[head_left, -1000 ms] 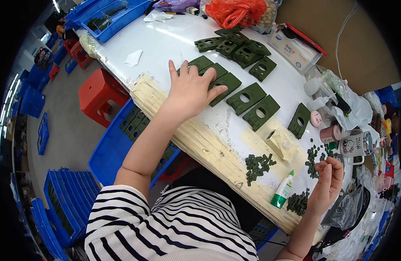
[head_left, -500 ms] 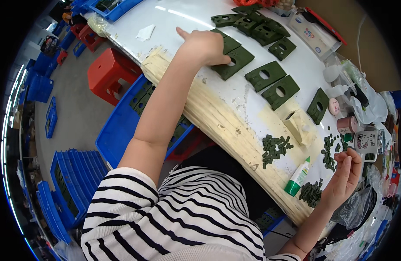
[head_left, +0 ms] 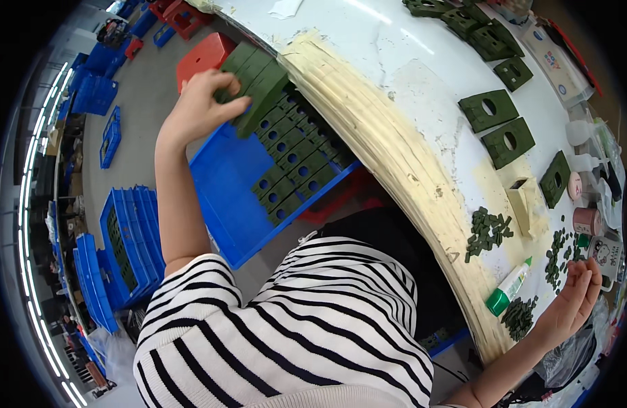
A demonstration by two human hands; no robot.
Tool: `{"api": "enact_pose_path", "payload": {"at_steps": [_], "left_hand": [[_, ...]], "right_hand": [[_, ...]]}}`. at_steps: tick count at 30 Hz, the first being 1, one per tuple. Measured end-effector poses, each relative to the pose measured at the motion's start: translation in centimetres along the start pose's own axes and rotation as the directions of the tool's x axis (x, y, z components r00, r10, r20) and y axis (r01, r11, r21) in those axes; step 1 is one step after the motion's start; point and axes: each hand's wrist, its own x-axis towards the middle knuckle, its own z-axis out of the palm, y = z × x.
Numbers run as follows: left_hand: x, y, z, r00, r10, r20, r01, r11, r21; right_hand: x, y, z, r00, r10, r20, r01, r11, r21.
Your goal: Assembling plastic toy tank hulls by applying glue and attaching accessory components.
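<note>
My left hand (head_left: 199, 109) is closed on a side-by-side row of dark green flat pieces (head_left: 260, 83), held tilted above the blue crate. Inside the blue crate (head_left: 222, 197) lie rows of similar green pieces (head_left: 290, 160) with round holes; its left part shows bare blue. My right hand (head_left: 566, 306) is raised at the table's right side with its fingertips drawn together; whether anything small is between them I cannot make out. Nearest to it are a small pile of green bits (head_left: 519, 318) and a white glue bottle (head_left: 509, 285) with a green base.
On the white table stand two green holed plates (head_left: 489, 110) and a cream block (head_left: 524, 204). More green plates (head_left: 480, 27) lie at the far side. Cream padding (head_left: 388, 136) lines the near edge. A red stool (head_left: 203, 58) and stacked blue crates (head_left: 133, 238) are on the floor.
My left hand has gone from the tabletop to over the blue crate, carrying the green pieces off the table. The view has turned left. My right hand stays raised with its fingers together.
</note>
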Motion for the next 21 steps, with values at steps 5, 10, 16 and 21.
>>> {"api": "enact_pose_path", "payload": {"at_steps": [5,10,16,21], "left_hand": [[-7.1,-11.0,9.1,0.904,-0.396,0.164,0.358,0.908,0.216],[-9.1,-17.1,18.8,0.862,-0.432,0.266,0.350,0.885,0.306],[-8.9,-19.4,23.6,0.929,-0.311,0.199,0.229,0.908,0.352],[-9.4,-18.8,23.4,0.926,-0.295,0.235,0.234,0.938,0.255]], "right_hand": [[0.2,0.0,-0.5,0.997,-0.008,0.072,0.007,1.000,0.016],[0.9,0.6,-1.2,0.983,-0.049,0.177,0.032,0.995,0.095],[0.7,1.1,-1.2,0.995,-0.022,0.097,0.013,0.996,0.086],[0.6,0.7,-0.9,0.994,-0.017,0.110,0.009,0.997,0.074]]}}
